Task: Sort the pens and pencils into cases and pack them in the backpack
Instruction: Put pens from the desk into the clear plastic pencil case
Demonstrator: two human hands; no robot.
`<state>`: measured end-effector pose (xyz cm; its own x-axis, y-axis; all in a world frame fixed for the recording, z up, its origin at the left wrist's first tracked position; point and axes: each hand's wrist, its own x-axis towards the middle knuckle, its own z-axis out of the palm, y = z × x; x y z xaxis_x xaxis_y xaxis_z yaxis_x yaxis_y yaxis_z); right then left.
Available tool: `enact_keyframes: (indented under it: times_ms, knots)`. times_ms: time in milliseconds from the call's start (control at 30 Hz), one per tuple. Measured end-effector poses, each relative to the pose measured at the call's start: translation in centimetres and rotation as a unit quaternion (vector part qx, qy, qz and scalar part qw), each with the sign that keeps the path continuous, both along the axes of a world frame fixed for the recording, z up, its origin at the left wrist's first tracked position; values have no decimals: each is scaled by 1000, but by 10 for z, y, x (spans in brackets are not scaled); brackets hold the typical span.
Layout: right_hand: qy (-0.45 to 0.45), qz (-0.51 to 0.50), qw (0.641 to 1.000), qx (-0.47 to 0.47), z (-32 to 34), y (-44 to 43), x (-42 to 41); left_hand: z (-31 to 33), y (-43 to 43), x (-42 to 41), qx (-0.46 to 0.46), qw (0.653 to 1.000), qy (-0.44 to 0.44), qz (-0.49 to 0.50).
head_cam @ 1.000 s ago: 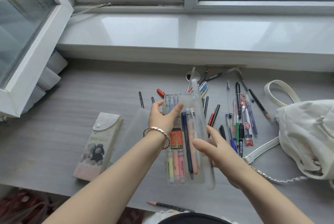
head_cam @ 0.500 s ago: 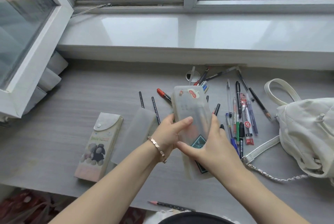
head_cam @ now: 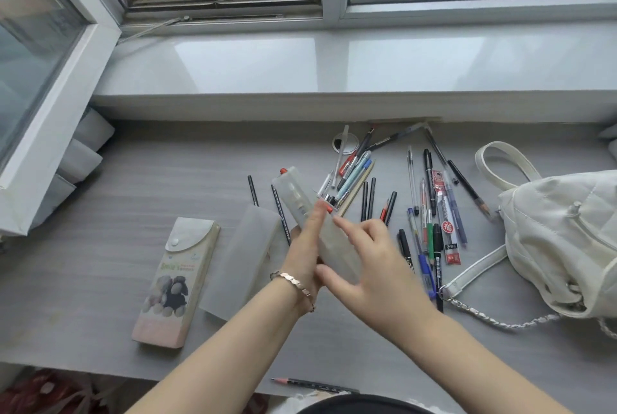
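Grey wood-grain surface (head_cam: 140, 180) runs below a glossy window sill. At its right edge slumps a white quilted backpack (head_cam: 561, 240) with a chain strap. Loose pens and pencils (head_cam: 430, 213) lie scattered mid-surface; one red packet bears a Chinese character. Left lies a card case (head_cam: 177, 280) printed with pebbles, its lettering unreadable. Raised above the surface, a frosted translucent plastic case (head_cam: 300, 203), closed and tilted, is gripped by the left hand (head_cam: 305, 256); the right hand (head_cam: 370, 266) touches it with fingers spread.
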<state>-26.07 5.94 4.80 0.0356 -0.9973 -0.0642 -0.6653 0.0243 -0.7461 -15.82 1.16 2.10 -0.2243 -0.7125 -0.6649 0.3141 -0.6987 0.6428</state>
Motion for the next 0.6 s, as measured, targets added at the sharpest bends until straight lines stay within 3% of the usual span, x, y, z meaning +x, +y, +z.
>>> enact_keyframes:
  times_ms: [67, 133, 233, 333, 433, 533, 600]
  knots:
    - [-77, -24, 996, 33, 1, -5, -4, 1, 2, 3, -7, 999, 53, 6]
    - [-72, -16, 996, 59, 1, -9, -8, 0, 6, 4, -18, 997, 76, 2]
    - [8, 32, 997, 68, 5, -8, -7, 1, 9, 4, -28, 996, 85, 23]
    - [159, 80, 984, 25, 11, -5, -3, -3, 15, 1, -48, 996, 66, 45]
    - [220, 92, 971, 19, 11, -3, -1, -10, 18, -1, -58, 996, 44, 52]
    - [161, 73, 984, 28, 13, -5, -6, -10, 17, 4, -40, 997, 65, 31]
    - [43, 10, 998, 45, 9, -12, -22, -13, 13, 13, -9, 995, 97, 21]
